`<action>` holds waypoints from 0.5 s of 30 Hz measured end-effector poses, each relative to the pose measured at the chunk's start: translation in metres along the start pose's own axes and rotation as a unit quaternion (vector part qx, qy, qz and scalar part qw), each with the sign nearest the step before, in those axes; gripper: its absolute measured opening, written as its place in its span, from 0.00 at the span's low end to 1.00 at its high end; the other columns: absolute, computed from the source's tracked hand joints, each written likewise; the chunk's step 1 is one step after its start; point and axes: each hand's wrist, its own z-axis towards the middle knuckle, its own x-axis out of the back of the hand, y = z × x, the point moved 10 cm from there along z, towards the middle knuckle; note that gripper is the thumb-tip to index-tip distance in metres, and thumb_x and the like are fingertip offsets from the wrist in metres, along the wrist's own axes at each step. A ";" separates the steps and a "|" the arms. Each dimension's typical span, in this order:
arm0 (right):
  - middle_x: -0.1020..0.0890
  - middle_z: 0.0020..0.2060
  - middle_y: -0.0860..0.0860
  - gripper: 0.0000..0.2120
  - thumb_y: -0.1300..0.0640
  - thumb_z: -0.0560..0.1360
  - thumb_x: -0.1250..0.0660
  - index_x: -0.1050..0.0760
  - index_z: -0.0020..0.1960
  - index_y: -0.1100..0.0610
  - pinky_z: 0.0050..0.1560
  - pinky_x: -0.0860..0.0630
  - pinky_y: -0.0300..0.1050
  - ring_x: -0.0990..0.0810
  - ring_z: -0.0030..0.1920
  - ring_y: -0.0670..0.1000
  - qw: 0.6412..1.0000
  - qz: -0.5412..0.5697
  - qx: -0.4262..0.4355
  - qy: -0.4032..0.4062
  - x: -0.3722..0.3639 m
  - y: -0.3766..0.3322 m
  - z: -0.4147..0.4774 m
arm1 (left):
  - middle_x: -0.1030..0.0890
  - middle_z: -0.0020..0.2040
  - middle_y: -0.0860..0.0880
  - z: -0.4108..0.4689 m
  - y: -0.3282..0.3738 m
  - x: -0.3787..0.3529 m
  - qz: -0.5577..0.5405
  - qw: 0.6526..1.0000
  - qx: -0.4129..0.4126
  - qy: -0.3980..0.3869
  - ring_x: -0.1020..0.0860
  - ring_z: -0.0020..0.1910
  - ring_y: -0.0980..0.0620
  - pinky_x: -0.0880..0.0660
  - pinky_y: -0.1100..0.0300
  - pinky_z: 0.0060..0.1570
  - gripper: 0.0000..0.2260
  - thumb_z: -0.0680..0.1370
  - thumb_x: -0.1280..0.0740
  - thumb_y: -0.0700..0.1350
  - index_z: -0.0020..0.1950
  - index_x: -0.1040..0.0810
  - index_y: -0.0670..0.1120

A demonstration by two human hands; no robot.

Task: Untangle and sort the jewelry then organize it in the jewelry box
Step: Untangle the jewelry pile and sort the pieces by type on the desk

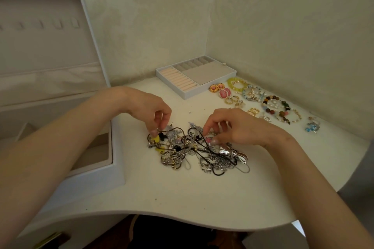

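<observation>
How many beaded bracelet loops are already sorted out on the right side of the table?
3 clear ones: the yellow-green bracelet beside the tray, the blue-and-white bracelet just right of it, and the multicoloured bracelet nearer the camera. Thinner pearl strands overlap them, so more may be hidden.

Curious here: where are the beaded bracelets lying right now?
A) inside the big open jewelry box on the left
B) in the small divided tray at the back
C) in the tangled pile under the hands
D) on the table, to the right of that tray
D: the beaded bracelets lie spread on the white table, to the right of the divided tray, and no jewelry shows in the tray's compartments.
</observation>
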 end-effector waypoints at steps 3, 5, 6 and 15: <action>0.26 0.38 0.45 0.10 0.58 0.68 0.24 0.20 0.43 0.44 0.41 0.31 0.36 0.30 0.36 0.43 1.000 0.012 -0.001 -0.003 -0.002 -0.001 0.001 | 0.23 0.42 0.52 0.001 0.001 -0.001 -0.011 1.000 -0.012 -0.001 0.29 0.35 0.61 0.34 0.72 0.33 0.09 0.72 0.28 0.40 0.41 0.25 0.53; 0.26 0.38 0.46 0.10 0.58 0.68 0.24 0.21 0.42 0.46 0.40 0.31 0.35 0.31 0.35 0.41 1.000 0.006 -0.004 -0.006 -0.003 -0.001 0.000 | 0.23 0.41 0.52 0.002 0.001 -0.001 -0.014 1.000 -0.014 0.000 0.29 0.34 0.61 0.35 0.74 0.32 0.09 0.73 0.28 0.39 0.40 0.25 0.53; 0.25 0.38 0.46 0.10 0.58 0.68 0.24 0.21 0.42 0.46 0.39 0.31 0.34 0.31 0.35 0.41 1.000 0.002 -0.005 -0.009 -0.003 -0.001 0.000 | 0.23 0.40 0.53 0.002 0.001 -0.001 -0.015 1.000 -0.014 0.001 0.29 0.34 0.61 0.35 0.75 0.32 0.09 0.73 0.29 0.39 0.40 0.25 0.52; 0.23 0.35 0.41 0.10 0.61 0.68 0.25 0.24 0.39 0.50 0.37 0.32 0.35 0.30 0.33 0.41 1.000 0.027 -0.009 0.003 0.003 -0.002 -0.003 | 0.22 0.43 0.55 0.000 0.000 0.004 -0.034 0.999 -0.020 0.020 0.28 0.35 0.63 0.33 0.69 0.38 0.06 0.75 0.32 0.40 0.42 0.24 0.51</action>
